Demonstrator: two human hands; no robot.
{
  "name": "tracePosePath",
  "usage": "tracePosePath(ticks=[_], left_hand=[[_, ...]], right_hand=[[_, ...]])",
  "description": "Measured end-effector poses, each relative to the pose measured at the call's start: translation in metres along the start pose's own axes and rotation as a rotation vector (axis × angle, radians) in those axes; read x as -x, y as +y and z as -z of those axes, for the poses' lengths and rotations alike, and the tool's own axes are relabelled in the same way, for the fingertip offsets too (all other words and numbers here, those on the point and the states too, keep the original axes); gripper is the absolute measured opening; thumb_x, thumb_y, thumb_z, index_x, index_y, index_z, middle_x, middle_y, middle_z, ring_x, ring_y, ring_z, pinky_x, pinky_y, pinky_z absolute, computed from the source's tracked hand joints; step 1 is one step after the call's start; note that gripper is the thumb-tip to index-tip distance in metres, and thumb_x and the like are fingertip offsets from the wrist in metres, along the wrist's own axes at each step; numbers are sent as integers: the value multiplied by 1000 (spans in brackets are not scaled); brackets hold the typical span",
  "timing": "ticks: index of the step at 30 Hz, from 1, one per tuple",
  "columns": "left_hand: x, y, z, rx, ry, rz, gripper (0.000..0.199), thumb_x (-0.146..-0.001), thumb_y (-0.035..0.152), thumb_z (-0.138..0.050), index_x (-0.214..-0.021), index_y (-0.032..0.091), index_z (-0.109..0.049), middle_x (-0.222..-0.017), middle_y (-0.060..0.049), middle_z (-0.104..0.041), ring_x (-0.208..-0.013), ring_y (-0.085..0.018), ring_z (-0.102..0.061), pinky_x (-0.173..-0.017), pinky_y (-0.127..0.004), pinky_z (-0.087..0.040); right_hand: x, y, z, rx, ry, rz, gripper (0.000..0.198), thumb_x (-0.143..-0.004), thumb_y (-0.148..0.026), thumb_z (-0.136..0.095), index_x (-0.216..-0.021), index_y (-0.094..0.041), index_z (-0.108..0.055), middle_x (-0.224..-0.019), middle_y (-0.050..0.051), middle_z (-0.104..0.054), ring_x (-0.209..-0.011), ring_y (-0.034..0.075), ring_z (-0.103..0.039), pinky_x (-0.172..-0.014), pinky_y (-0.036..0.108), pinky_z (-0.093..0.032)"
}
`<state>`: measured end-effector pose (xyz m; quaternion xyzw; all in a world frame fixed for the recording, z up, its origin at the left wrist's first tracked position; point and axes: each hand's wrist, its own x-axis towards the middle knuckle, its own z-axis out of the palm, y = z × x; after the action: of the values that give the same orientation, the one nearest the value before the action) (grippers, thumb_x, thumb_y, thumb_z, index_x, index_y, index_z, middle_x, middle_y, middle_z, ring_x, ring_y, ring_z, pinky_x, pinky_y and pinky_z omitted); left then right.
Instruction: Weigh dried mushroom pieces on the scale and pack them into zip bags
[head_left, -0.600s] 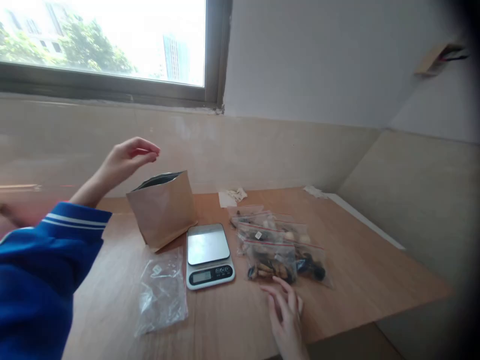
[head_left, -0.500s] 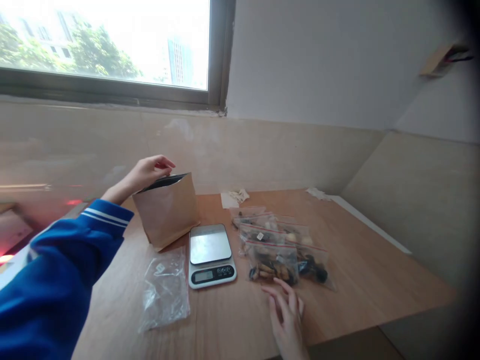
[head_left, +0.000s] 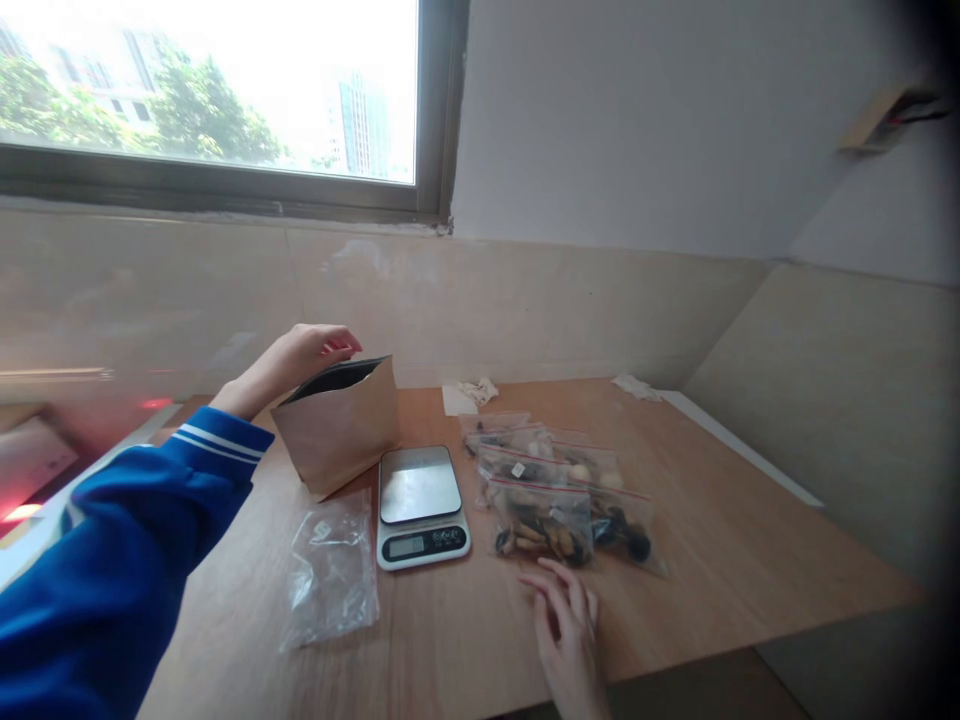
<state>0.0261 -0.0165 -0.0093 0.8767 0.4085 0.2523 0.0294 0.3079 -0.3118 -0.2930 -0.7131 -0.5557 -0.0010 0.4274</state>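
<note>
My left hand (head_left: 319, 346) is closed over the back rim of a brown paper bag (head_left: 341, 425), whose mouth gapes open with a dark inside. The bag stands slightly tilted on the table, and what it holds is hidden. My right hand (head_left: 564, 625) rests near the table's front edge, fingers apart and slightly bent, holding nothing. Just beyond its fingertips lies a clear zip bag of brown and dark dried pieces (head_left: 541, 528). Beside that is another zip bag with black pieces (head_left: 626, 535). Several more such bags (head_left: 521, 465) overlap behind them.
A white kitchen scale (head_left: 422, 500) with a metal plate stands between the paper bag and the zip bags. To its left lies a flat, empty clear zip bag (head_left: 334, 575). Crumpled white tissue (head_left: 472, 393) sits at the back, below the tiled wall (head_left: 562, 310) and window.
The paper bag's top has shifted slightly right and toward me, along with my left hand. My right hand stays in nearly the same place.
</note>
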Motion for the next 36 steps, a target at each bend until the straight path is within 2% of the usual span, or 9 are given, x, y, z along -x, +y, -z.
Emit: tracePosePath(ticks=[10, 16, 19, 23, 26, 29, 31, 34, 36], left_hand=[[23, 26, 8, -7, 105, -193, 34, -87, 45, -45, -92, 19, -66, -87, -5, -71, -76, -15, -65, -67, -25, -47], [34, 52, 19, 3, 292, -181, 32, -88, 44, -45, -94, 19, -65, -89, -4, -69, -75, -14, -65, -66, -24, -48], [36, 63, 23, 9, 227, -179, 30, -87, 44, -47, -93, 20, -65, -83, -2, -69, -68, -12, -64, -64, -24, -48], [33, 48, 2, -11, 77, -221, 29, -88, 41, -46, -89, 20, -66, -84, -3, -69, -68, -13, -62, -64, -25, -46], [30, 25, -21, -1, 119, -136, 30, -88, 40, -44, -88, 20, -66, -84, -4, -69, -71, -15, -62, -66, -26, -47], [31, 14, -37, 15, 111, -69, 30, -89, 40, -43, -98, 22, -66, -92, -3, -71, -79, -17, -65, -70, -27, -48], [32, 15, -41, 24, 92, -74, 35, -91, 41, -38, -110, 24, -62, -103, -3, -70, -87, -18, -66, -76, -28, -49], [40, 25, -36, -12, 80, -186, 39, -92, 40, -35, -122, 26, -57, -124, -3, -62, -105, -20, -61, -90, -33, -47], [53, 30, -27, -82, 161, -220, 37, -92, 39, -38, -120, 28, -58, -132, -2, -56, -115, -21, -55, -99, -39, -42]], right_hand=[[-2, -4, 1, -12, 19, 2, 25, -90, -25, -41, -97, -26, -65, -111, 9, -57, -102, 27, -50, -86, 43, -42], [-2, -5, 2, -10, 30, 4, 25, -91, -25, -41, -96, -25, -65, -110, 9, -57, -100, 27, -51, -85, 43, -42], [-1, -5, 1, -9, 30, 8, 25, -91, -25, -41, -96, -25, -65, -109, 9, -58, -100, 27, -51, -85, 43, -42], [0, -6, 1, -6, 19, 8, 25, -91, -24, -41, -96, -25, -65, -109, 8, -58, -100, 27, -50, -85, 43, -41], [-1, -5, 1, -8, 25, 16, 25, -90, -23, -40, -96, -25, -64, -108, 8, -58, -99, 26, -50, -85, 43, -41], [-2, -6, 2, -9, 25, 17, 24, -90, -22, -41, -95, -25, -64, -107, 8, -58, -99, 26, -50, -85, 42, -41], [-1, -7, 1, -8, 15, 8, 24, -90, -22, -41, -95, -25, -64, -107, 8, -58, -100, 26, -50, -85, 42, -41], [2, -8, 0, -10, 2, -3, 23, -90, -22, -41, -96, -24, -63, -107, 8, -57, -101, 26, -50, -86, 42, -41], [-1, -8, 1, -24, 8, -1, 23, -90, -22, -40, -97, -24, -63, -108, 9, -57, -101, 26, -50, -86, 42, -40]])
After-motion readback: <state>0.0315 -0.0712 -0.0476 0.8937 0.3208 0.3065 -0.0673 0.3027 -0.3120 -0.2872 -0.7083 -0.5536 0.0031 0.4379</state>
